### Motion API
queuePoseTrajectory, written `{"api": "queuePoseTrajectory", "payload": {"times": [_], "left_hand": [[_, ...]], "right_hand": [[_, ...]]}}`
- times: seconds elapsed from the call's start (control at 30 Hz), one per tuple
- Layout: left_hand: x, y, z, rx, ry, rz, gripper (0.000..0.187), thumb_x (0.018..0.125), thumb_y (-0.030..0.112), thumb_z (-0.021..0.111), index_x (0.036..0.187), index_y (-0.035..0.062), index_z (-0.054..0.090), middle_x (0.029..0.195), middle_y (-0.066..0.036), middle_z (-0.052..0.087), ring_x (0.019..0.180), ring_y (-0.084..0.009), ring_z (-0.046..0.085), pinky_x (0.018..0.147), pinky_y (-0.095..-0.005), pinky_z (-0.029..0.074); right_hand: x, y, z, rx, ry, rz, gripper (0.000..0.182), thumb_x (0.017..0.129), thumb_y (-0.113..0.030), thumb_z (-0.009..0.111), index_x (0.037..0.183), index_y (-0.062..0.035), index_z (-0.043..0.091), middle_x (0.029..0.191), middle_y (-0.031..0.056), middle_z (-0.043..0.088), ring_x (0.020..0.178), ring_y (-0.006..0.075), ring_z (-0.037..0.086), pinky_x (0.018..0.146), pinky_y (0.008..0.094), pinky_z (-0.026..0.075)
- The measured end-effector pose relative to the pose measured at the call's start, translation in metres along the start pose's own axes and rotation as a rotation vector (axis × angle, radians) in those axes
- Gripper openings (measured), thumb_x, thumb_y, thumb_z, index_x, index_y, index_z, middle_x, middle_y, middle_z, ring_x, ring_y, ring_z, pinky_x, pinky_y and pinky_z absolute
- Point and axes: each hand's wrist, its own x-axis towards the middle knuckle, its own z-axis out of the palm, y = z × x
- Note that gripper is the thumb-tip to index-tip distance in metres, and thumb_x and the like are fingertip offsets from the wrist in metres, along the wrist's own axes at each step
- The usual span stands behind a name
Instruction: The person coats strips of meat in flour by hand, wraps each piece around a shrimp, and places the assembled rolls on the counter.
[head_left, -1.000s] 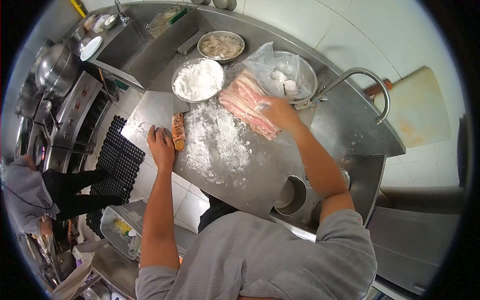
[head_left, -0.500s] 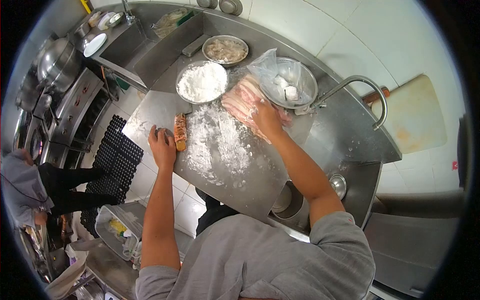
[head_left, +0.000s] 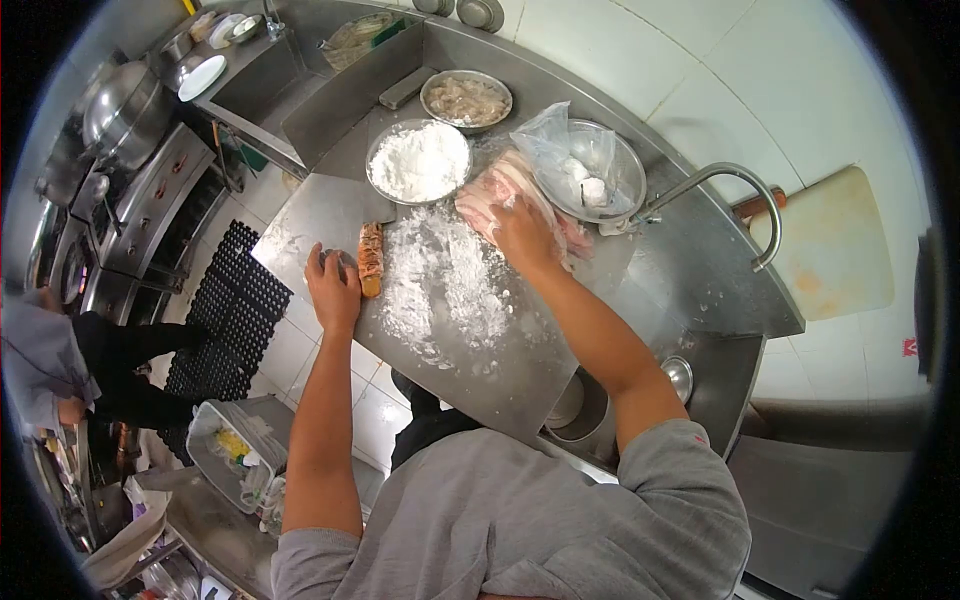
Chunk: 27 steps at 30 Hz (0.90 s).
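My right hand rests on a pile of raw pork belly slices, its fingers bent onto the meat's near side and appearing to grip it. My left hand lies on the metal table with its fingers apart and nothing held. Just right of those fingers is an orange-brown bar with dark marks and a yellow lower end; I cannot make out what it is. White powder is spread over the table between my hands. Behind it stands a bowl of white powder.
A metal bowl with a plastic bag and white lumps stands beside the meat. Behind is a bowl of pale pieces. A curved faucet arches at right. Another person stands at far left, near a grey bin.
My right hand has shifted slightly left over the pork belly, and the slices near it lie differently. My left hand stays beside the bar. The whole view has turned a little.
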Motion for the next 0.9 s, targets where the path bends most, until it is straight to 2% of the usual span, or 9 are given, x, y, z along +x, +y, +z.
{"api": "queuePoseTrajectory", "payload": {"times": [0.1,0.3,0.4,0.5,0.6,0.7,0.8,0.9], "left_hand": [[0.001,0.000,0.000,0.015,-0.004,0.002,0.028,0.079,0.009,0.061,0.106,0.0013,0.060,0.134,-0.019,0.042,0.121,-0.0368,0.042,0.100,-0.0422,0.038],[-0.001,0.000,0.001,0.006,-0.006,-0.010,0.029,0.079,0.009,0.061,0.107,0.0010,0.060,0.134,-0.019,0.041,0.121,-0.0367,0.041,0.100,-0.0423,0.038],[-0.001,-0.001,0.002,0.004,-0.020,-0.019,0.030,0.079,0.009,0.061,0.108,0.0009,0.059,0.134,-0.019,0.041,0.121,-0.0368,0.041,0.100,-0.0420,0.038],[0.000,-0.004,0.003,0.016,-0.006,0.006,0.029,0.080,0.008,0.061,0.108,0.0006,0.059,0.134,-0.020,0.041,0.121,-0.0370,0.042,0.100,-0.0420,0.038],[-0.001,-0.001,0.001,0.030,0.000,0.029,0.030,0.080,0.008,0.060,0.108,-0.0001,0.058,0.133,-0.020,0.041,0.120,-0.0373,0.042,0.099,-0.0423,0.039],[-0.001,0.001,0.000,0.017,-0.015,0.028,0.029,0.081,0.008,0.059,0.109,-0.0015,0.058,0.133,-0.021,0.041,0.120,-0.0377,0.041,0.100,-0.0418,0.038],[-0.001,-0.001,-0.001,0.014,-0.039,0.020,0.029,0.084,0.008,0.057,0.111,-0.0030,0.058,0.133,-0.022,0.040,0.123,-0.0373,0.039,0.101,-0.0405,0.037],[0.000,-0.002,0.001,-0.015,-0.009,0.035,0.029,0.083,0.007,0.057,0.110,-0.0022,0.058,0.133,-0.021,0.040,0.120,-0.0371,0.042,0.099,-0.0409,0.039]], "right_hand": [[0.006,-0.003,0.002,0.010,-0.048,-0.039,0.036,0.076,-0.015,0.065,0.112,-0.0111,0.061,0.113,0.0215,0.055,0.104,0.0394,0.055,0.088,0.0457,0.046],[0.031,-0.009,0.027,0.031,-0.102,0.181,0.036,0.074,-0.021,0.068,0.103,-0.0003,0.059,0.110,0.0188,0.056,0.102,0.0366,0.058,0.082,0.0451,0.049],[0.037,-0.016,0.017,-0.042,-0.209,0.237,0.028,0.079,-0.020,0.064,0.099,-0.0005,0.061,0.110,0.0177,0.056,0.101,0.0330,0.060,0.081,0.0432,0.051],[0.038,-0.021,0.007,-0.030,-0.184,0.226,0.025,0.081,-0.018,0.061,0.099,-0.0022,0.061,0.111,0.0172,0.057,0.101,0.0328,0.060,0.083,0.0423,0.051],[0.041,-0.018,0.020,-0.040,-0.167,0.235,0.027,0.082,-0.021,0.061,0.103,-0.0032,0.062,0.112,0.0174,0.057,0.104,0.0327,0.059,0.085,0.0424,0.050],[0.045,-0.018,0.025,-0.059,-0.236,0.255,0.031,0.081,-0.024,0.062,0.105,-0.0034,0.062,0.112,0.0164,0.057,0.106,0.0326,0.057,0.086,0.0419,0.049],[0.049,-0.018,0.010,0.011,-0.354,0.195,0.034,0.080,-0.026,0.064,0.106,-0.0039,0.063,0.109,0.0146,0.059,0.109,0.0319,0.056,0.085,0.0429,0.048],[0.041,-0.015,0.017,-0.076,-0.142,-0.003,0.035,0.078,-0.027,0.066,0.104,-0.0056,0.064,0.106,0.0134,0.062,0.105,0.0319,0.058,0.082,0.0427,0.049]]}}
